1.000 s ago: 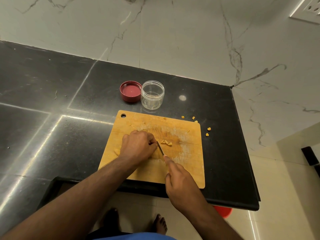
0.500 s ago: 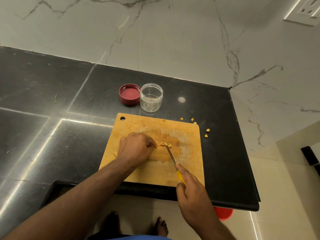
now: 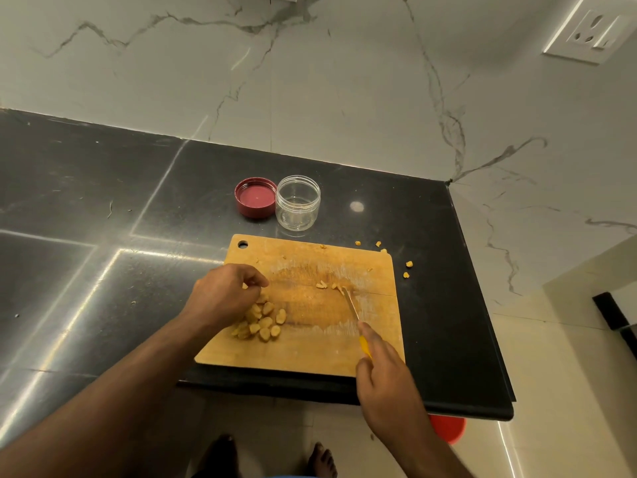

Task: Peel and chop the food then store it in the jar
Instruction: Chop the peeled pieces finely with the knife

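A wooden cutting board (image 3: 310,350) lies on the black counter. On its left part sits a heap of yellow food pieces (image 3: 263,320). My left hand (image 3: 224,296) hovers over the heap with fingers curled and pinches a piece. My right hand (image 3: 382,370) grips a yellow-handled knife (image 3: 351,305); the blade tip rests by a few small chopped bits (image 3: 327,286) near the board's middle. Behind the board stands a clear jar (image 3: 298,207), open, with nothing in it, and its red lid (image 3: 255,197) lies upside down beside it.
Small yellow scraps (image 3: 408,269) lie on the black counter (image 3: 103,236) past the board's right corner. The counter ends at the right and front edges; a marble wall rises behind. A red bucket (image 3: 448,427) shows on the floor below, near my bare feet.
My left hand has drawn back to the left, uncovering the heap of pieces. My right hand has pulled the knife to the right and nearer to me.
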Available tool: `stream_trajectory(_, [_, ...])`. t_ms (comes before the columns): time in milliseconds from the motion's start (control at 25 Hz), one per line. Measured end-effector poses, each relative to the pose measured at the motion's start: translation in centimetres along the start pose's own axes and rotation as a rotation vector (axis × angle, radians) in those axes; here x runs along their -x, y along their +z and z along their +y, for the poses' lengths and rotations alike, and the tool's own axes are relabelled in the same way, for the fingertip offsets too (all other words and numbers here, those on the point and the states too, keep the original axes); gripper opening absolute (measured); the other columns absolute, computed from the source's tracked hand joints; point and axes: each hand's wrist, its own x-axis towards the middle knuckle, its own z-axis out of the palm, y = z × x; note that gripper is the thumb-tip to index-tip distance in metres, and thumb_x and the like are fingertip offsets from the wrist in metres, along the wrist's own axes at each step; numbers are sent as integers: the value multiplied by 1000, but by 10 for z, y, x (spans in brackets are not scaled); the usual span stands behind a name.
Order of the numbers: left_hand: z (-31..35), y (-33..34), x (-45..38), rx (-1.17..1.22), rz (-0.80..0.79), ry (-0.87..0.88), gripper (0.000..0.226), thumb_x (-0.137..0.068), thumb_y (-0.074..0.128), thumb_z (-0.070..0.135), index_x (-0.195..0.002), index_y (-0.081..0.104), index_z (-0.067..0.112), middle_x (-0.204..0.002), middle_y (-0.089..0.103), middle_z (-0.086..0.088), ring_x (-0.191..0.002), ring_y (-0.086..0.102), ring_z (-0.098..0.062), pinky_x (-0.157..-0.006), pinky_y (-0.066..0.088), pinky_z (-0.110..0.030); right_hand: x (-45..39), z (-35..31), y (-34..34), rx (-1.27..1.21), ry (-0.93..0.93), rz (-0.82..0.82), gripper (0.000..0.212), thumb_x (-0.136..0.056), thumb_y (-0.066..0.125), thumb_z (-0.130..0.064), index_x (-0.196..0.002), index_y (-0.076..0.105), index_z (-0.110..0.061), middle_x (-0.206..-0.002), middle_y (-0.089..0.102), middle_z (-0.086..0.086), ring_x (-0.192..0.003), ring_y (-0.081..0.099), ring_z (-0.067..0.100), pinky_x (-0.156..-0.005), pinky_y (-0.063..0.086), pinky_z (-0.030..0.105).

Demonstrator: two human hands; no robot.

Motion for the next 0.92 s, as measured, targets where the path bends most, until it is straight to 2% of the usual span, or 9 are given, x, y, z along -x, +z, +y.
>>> stream_trajectory(120, [-3, -1, 1, 5, -7, -3, 19, -95, 63, 20, -106, 74, 30, -108, 66, 11, -87, 59, -8, -71, 51, -28, 1, -6, 3, -12, -33, -62, 51, -104, 38, -24, -152, 27, -36, -125, 41, -25, -111, 38, -24, -85, 32, -4])
stream_trajectory(200, [-4, -2, 1, 11, -8, 2, 19, -95, 63, 20, -105, 73, 31, -104, 65, 12, -88, 59, -8, -73, 52, -29, 0, -7, 6, 0, -42, -94, 51, -104, 38, -24, -152, 28, -35, -130, 42, -24, -112, 41, -18, -87, 29, -4])
stream_trajectory(320, [-11, -6, -1, 24, -15, -5, 18, -94, 64, 22, -105, 73, 32, -103, 65, 11, -90, 60, -7, -74, 52, -28, 1, 2, 0, 9, 18, -48, 51, -103, 39, -25, -152, 28, -36, -134, 44, -20, -110, 48, -4, -92, 40, 10])
stream_trajectory(400, [-17, -8, -2, 43, -23, -26, 17, -94, 66, 22, -106, 73, 32, -103, 66, 10, -89, 60, -6, -72, 50, -26, 1, 7, -4, -11, 51, -10, 52, -103, 40, -26, -152, 27, -39, -130, 45, -21, -98, 54, 1, -83, 48, 19])
stream_trajectory(480, [-18, -9, -2, 40, -51, -35, 17, -93, 67, 23, -107, 73, 31, -104, 67, 9, -89, 61, -6, -72, 50, -25, 0, 7, -3, -44, 39, -13, 52, -103, 41, -26, -151, 28, -40, -133, 47, -18, -93, 52, 4, -77, 45, 20])
stream_trajectory(600, [-17, -8, -2, -8, -117, -27, 18, -93, 67, 26, -109, 73, 32, -105, 69, 10, -87, 60, -4, -70, 48, -23, -2, 0, 5, -81, 3, -46, 52, -102, 43, -24, -150, 31, -40, -138, 46, -18, -98, 51, 5, -82, 44, 22])
stream_trajectory(760, [-12, -8, 3, -90, -44, 21, 20, -94, 65, 34, -112, 73, 32, -113, 69, 8, -96, 60, -9, -83, 53, -30, -1, -7, 9, -92, -22, -73, 51, -102, 44, -23, -150, 33, -38, -142, 44, -19, -116, 54, 9, -97, 48, 30])
stream_trajectory(840, [-7, -8, 5, -161, -33, 99, 24, -92, 66, 40, -116, 71, 36, -122, 64, 8, -109, 56, -13, -91, 50, -35, -2, -7, 11, -98, -22, -79, 51, -101, 45, -24, -149, 34, -37, -143, 45, -18, -112, 56, 12, -94, 48, 30])
stream_trajectory(920, [-1, -5, 7, -278, -119, 189, 30, -91, 65, 48, -120, 67, 41, -130, 56, 10, -120, 47, -15, -99, 45, -39, -3, -6, 13, -107, -19, -82, 51, -101, 46, -25, -149, 35, -37, -143, 47, -15, -105, 54, 9, -89, 47, 27])
